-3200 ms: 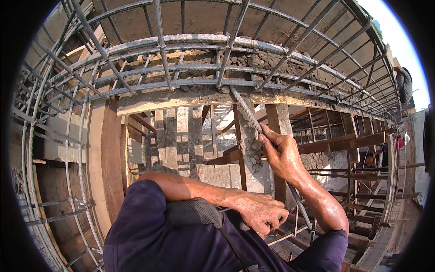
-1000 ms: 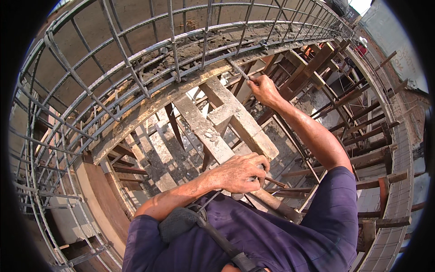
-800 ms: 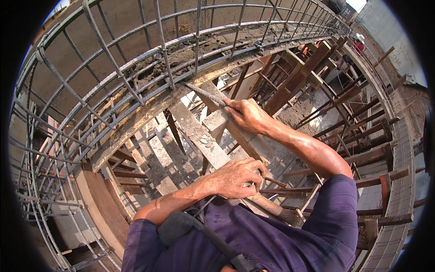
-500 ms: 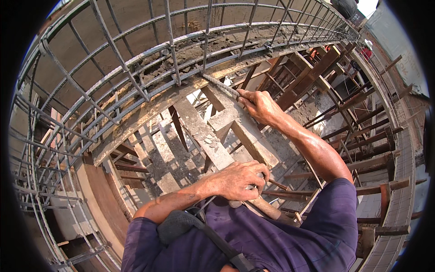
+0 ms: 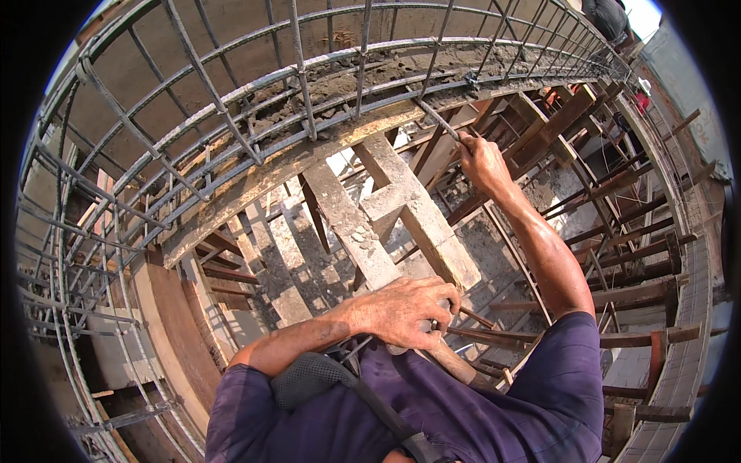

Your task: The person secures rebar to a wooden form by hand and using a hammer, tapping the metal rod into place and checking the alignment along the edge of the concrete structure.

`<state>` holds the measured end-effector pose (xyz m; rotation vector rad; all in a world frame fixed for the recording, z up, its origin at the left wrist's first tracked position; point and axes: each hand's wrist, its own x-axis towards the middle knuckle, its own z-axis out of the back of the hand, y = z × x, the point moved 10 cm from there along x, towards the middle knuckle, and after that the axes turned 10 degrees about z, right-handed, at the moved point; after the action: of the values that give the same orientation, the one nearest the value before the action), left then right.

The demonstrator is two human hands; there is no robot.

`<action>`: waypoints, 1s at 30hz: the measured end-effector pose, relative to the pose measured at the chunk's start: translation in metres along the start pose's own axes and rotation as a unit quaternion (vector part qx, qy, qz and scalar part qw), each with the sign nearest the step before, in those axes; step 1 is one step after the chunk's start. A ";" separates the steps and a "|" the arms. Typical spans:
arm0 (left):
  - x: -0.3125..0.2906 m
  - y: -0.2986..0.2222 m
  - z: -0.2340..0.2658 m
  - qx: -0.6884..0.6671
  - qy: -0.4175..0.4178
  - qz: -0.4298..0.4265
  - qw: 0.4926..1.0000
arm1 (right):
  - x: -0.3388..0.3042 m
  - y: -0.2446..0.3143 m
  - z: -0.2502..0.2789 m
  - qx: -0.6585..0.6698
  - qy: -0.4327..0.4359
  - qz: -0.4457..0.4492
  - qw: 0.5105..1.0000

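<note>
My right hand (image 5: 486, 167) is closed around the near end of a thin metal rod (image 5: 438, 117). The rod's far end reaches the lower bars of the rebar cage (image 5: 340, 119), at the edge board. Close to my body, my left hand (image 5: 405, 310) is curled around a tool with a wooden handle (image 5: 454, 363). A bit of grey metal shows between its fingers, but the tool's head is mostly hidden. Beyond the left hand lies a dusty timber frame (image 5: 390, 202) with small grey rubble on one plank.
Wet-looking mortar lumps (image 5: 370, 77) lie inside the cage. A yellowish edge board (image 5: 255, 185) runs along it. Timber props (image 5: 648, 247) and gaps open down to a lower level at right. A person in dark clothing (image 5: 606, 19) is at the far upper right.
My right hand and the rod have moved to the right and slightly farther away along the cage. The left hand stays near my body, still curled.
</note>
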<state>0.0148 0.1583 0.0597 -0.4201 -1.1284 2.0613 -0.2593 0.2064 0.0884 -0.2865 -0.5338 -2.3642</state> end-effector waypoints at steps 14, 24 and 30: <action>0.003 -0.028 -0.004 0.207 -0.033 -0.105 0.972 | -0.102 0.102 0.027 0.148 0.114 0.063 0.980; 0.008 -0.019 0.016 0.175 -0.039 -0.037 0.983 | -0.205 0.114 0.030 0.436 0.240 -0.029 0.867; 0.001 -0.015 -0.009 0.207 0.055 -0.011 0.977 | -0.251 0.152 0.012 0.362 0.333 0.022 0.871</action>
<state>0.0262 0.1700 0.0670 -0.3072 -0.6117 2.1548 0.0292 0.2537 0.0582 0.8157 -0.9771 -1.8656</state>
